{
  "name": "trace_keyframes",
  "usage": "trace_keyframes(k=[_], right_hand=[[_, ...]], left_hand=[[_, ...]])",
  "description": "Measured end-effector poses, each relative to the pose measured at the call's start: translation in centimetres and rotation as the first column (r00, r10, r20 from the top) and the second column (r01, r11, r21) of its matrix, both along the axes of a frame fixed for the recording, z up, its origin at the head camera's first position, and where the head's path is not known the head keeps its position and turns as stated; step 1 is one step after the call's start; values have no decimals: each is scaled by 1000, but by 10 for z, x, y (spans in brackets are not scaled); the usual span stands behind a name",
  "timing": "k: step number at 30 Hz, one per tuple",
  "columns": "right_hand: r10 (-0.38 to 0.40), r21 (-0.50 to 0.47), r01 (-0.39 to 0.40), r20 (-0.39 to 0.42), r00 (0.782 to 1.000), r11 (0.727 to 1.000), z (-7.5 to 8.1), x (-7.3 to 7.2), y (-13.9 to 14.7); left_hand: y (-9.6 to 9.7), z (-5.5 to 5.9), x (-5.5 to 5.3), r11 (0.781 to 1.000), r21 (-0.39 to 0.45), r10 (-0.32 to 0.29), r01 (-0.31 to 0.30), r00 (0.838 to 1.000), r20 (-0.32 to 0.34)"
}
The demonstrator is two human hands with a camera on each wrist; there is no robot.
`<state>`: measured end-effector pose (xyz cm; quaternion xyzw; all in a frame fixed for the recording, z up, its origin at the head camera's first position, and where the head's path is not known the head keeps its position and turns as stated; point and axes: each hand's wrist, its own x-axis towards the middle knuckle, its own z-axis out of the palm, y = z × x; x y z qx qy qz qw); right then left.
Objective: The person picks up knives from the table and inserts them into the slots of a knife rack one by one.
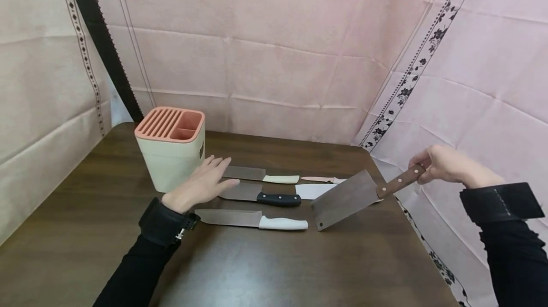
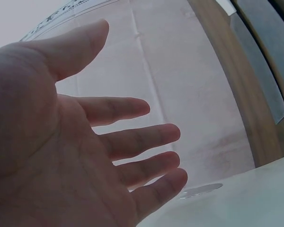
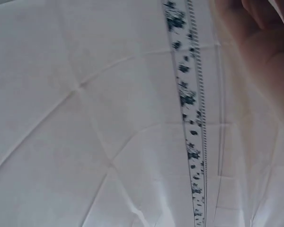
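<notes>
My right hand (image 1: 443, 166) grips the wooden handle of a cleaver (image 1: 344, 200) at the table's right side. Its broad grey blade slants down to the left, the lower corner close over the table. Fingers spread, my left hand (image 1: 201, 183) is beside a pale green knife block (image 1: 164, 166) with a coral slotted top, overlapping it in the head view. The left wrist view shows that palm with nothing in it. Just right of this hand lie a black-handled knife (image 1: 279, 199), a cream-handled knife (image 1: 280, 179) and a white-handled knife (image 1: 282, 223).
Behind the cleaver, a small pink knife (image 1: 317, 180) and a white blade (image 1: 308, 191) lie partly hidden. The brown table (image 1: 239, 269) ends at the back and right against pale cloth (image 1: 274, 59) with printed borders.
</notes>
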<state>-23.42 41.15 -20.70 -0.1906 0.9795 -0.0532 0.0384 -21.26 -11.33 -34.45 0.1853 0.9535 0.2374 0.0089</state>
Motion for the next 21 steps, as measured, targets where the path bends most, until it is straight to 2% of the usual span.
trace_keyframes(k=[2,6,8,12,16,18,21], right_hand=[[19,-48,-17,41,999,999,10,-1,-8],[87,-138,-77,72,994,987,23,-2,-21],[138,-196,-118,87,987,973,26,-2,-25],[168,-297,-122,134,977,947,28,1,-36],[151,-326,-97,144,978,940,26,4,-48],[117,-344,-60,147,982,937,24,4,-53],[58,-408,0,128,990,913,19,4,-60]], left_hand=[[-1,2,0,1000,5,1,-1,1000,0],[-3,4,1,1000,3,7,-7,1000,17],[-4,3,1,1000,2,10,-10,1000,23],[-5,1,2,1000,7,9,-9,1000,22],[-7,2,3,1000,15,12,-12,1000,22],[-7,3,4,1000,18,15,-15,1000,24],[-8,4,4,1000,19,14,-14,1000,22]])
